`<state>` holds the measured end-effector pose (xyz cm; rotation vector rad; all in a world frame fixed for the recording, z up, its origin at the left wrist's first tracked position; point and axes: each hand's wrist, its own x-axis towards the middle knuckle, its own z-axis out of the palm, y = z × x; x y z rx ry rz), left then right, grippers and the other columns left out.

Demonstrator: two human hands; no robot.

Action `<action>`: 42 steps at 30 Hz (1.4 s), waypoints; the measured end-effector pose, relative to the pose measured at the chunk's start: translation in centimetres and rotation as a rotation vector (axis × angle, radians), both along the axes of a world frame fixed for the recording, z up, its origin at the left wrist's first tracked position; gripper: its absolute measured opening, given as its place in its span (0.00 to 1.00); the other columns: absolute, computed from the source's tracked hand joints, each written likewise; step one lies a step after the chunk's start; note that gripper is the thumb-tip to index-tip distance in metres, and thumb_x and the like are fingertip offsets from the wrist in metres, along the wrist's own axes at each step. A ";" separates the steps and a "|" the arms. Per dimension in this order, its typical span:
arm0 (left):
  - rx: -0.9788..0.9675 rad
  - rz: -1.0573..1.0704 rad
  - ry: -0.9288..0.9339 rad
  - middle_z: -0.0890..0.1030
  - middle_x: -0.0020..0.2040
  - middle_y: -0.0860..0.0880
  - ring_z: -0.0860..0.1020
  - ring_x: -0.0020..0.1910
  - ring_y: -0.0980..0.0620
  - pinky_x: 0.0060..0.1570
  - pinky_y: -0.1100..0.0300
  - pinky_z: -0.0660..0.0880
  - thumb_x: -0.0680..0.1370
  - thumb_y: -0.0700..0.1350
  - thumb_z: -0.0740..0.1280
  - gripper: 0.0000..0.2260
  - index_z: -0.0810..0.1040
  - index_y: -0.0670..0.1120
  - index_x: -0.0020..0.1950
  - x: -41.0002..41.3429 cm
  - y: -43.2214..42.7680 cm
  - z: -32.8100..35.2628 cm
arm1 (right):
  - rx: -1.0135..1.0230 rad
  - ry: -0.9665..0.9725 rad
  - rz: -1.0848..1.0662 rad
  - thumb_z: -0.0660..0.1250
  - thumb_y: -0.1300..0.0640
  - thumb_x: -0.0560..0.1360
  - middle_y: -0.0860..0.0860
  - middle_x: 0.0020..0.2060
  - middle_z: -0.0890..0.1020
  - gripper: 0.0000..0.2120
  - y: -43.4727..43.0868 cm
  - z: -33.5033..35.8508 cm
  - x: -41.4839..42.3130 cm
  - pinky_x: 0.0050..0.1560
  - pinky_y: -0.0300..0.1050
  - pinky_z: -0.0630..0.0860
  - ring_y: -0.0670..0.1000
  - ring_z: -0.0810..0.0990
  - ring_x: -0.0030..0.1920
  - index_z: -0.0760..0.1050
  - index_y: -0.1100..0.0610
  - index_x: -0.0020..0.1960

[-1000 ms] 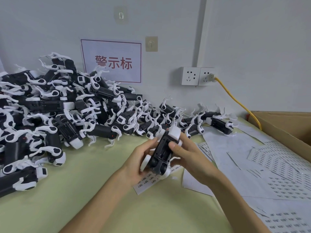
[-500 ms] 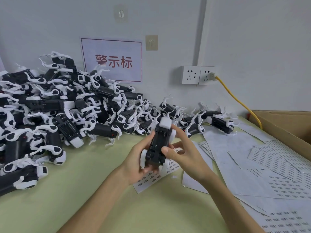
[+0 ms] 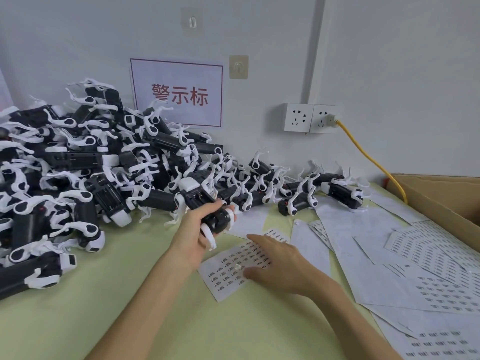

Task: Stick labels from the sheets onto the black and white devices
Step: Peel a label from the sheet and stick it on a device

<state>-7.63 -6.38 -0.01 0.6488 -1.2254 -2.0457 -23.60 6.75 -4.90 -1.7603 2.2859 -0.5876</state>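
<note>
A black and white device (image 3: 201, 203) is gripped in the left hand (image 3: 193, 233), with the fingers curled round its near end. It is held above the worktop (image 3: 104, 320), just in front of the pile, and is tilted with its far end raised. The body is seen to be an oblong black block with a ribbed underside. It is capped in white at the far end and rounded at the near end, where a white ring is fitted. Thin curved white limbs are attached along its sides, and one hangs below the hand.

The right hand (image 3: 280, 263) is laid low over a small label sheet (image 3: 228, 271), with its fingers stretched and spread and nothing grasped. Whether the fingertips touch the paper cannot be told. The sheet lies flat on the worktop, near the middle, and is printed with rows of small dark labels.

A large pile of devices (image 3: 78, 165) of the same kind is heaped against the wall at the far left and trails off to the right. More sheets (image 3: 428, 271), some overlapping, are spread across the right side, beside a cardboard box (image 3: 441, 201). On the wall are seen a red-bordered sign (image 3: 176, 94) and twin sockets (image 3: 309, 118), into which a yellow cable (image 3: 368, 157) is plugged.
</note>
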 end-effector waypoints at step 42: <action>-0.446 -0.029 -0.242 0.79 0.34 0.55 0.78 0.36 0.55 0.39 0.61 0.75 0.61 0.42 0.74 0.07 0.81 0.54 0.33 0.1 0.3 0.0 | -0.495 -0.302 -0.050 0.67 0.52 0.82 0.41 0.64 0.73 0.17 0.0 2.0 0.2 0.62 0.34 0.71 0.40 0.73 0.61 0.72 0.49 0.69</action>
